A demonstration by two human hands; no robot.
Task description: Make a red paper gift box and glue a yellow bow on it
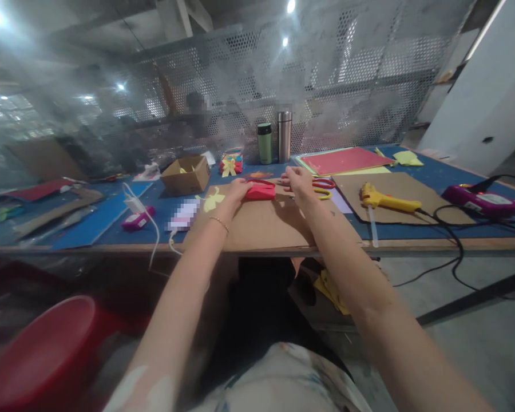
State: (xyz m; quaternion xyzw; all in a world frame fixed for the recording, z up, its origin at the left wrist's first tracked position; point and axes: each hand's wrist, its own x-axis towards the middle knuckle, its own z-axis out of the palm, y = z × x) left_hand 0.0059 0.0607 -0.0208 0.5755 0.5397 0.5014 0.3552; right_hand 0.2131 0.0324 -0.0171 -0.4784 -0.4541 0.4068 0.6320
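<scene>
My left hand (237, 190) is closed on a small red folded paper piece (260, 191), held above a sheet of brown cardboard (257, 226). To its right, my right hand (299, 181) has its fingers drawn together; anything between them is too small to make out. Scissors with red handles (324, 183) and a pair with yellow handles (323, 194) lie close by that hand, partly hidden behind it. Left of my left hand, a pale yellow paper bow (213, 198) rests on the cardboard.
On the right, a yellow glue gun (388, 201) lies on another cardboard sheet, its cable running toward a purple device (483, 200). Behind stand a green cup (264, 143), a steel flask (284, 137) and a cardboard box (186, 175). A red stool (47, 349) is at lower left.
</scene>
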